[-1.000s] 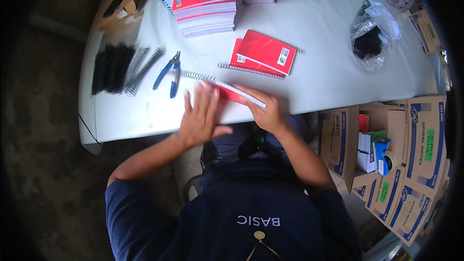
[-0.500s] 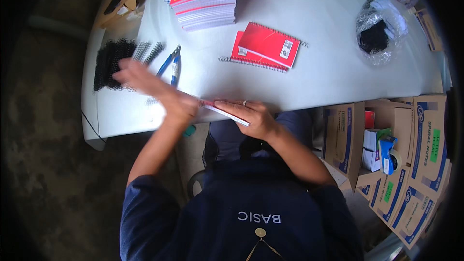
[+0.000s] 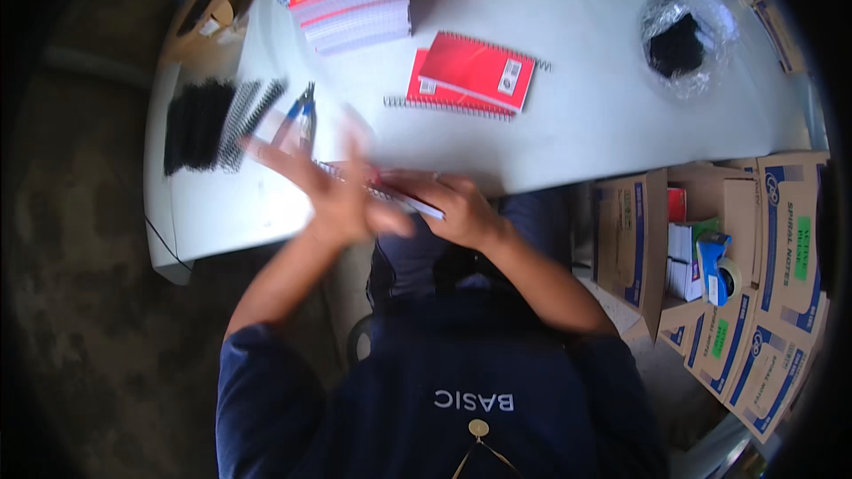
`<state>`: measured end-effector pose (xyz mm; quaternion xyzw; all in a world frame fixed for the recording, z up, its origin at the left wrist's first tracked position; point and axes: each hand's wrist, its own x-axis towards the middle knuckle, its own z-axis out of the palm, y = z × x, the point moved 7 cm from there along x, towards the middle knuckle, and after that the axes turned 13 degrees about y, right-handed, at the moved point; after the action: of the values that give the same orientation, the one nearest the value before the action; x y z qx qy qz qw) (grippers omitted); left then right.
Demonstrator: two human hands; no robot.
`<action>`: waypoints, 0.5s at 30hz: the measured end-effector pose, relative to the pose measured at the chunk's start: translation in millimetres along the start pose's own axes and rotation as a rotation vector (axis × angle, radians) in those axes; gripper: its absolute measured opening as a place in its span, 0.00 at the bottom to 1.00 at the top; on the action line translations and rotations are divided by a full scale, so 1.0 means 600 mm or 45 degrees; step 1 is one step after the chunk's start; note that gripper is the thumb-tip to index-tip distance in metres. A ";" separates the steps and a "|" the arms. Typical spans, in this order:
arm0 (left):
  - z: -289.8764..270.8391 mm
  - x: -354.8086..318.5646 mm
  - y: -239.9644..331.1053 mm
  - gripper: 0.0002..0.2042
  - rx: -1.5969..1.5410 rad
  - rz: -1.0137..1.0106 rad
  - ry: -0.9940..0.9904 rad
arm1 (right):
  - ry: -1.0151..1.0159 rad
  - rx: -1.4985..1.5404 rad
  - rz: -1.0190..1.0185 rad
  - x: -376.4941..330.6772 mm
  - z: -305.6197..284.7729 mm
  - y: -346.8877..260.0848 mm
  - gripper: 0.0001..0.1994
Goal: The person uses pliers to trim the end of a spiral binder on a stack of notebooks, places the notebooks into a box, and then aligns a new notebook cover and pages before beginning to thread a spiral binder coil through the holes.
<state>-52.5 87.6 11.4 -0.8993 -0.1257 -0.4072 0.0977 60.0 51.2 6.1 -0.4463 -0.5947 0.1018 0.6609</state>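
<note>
My right hand (image 3: 466,210) grips a small red spiral notebook (image 3: 415,202) at the table's near edge, its white page edge towards me. My left hand (image 3: 333,191) is blurred by motion, with fingers spread, over the notebook's left end; whether it touches the coil there cannot be made out. Beyond it lie blue-handled pliers (image 3: 306,129), partly hidden by the fingers. Farther left rests a bundle of black plastic coils (image 3: 197,124), with several loose coils (image 3: 250,115) beside it. Two red notebooks (image 3: 479,73) overlap on the table, coil ends sticking out past their covers.
A tall stack of red notebooks (image 3: 355,9) stands at the back, near other bound stacks. A clear plastic bag with black contents (image 3: 679,46) sits at the right. Cardboard boxes (image 3: 781,239) fill the right side, with a blue tape dispenser (image 3: 713,266) on them.
My left hand has swung from near the black coils back to the right, and its fingers are now spread. My right hand keeps the notebook. The whole view has shifted slightly.
</note>
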 end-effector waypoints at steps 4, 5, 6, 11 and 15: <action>0.037 -0.025 -0.007 0.56 -0.171 -0.213 0.003 | 0.007 0.077 0.164 0.007 0.010 0.011 0.20; 0.025 -0.023 0.042 0.54 -0.429 -0.056 0.027 | 0.023 0.076 0.173 0.006 0.005 0.016 0.20; 0.019 -0.017 0.040 0.53 -0.393 0.073 0.021 | 0.038 0.076 0.181 0.007 0.001 0.019 0.19; -0.009 0.093 -0.035 0.55 0.067 -0.165 0.423 | -0.056 0.110 0.246 0.004 0.019 0.017 0.20; 0.004 -0.010 0.046 0.55 -0.126 0.075 -0.076 | -0.003 0.127 0.213 0.018 0.015 0.016 0.16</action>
<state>-46.3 61.4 3.7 -0.9181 -0.0816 -0.3830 0.0613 59.2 68.3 5.9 -0.4609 -0.5505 0.1866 0.6706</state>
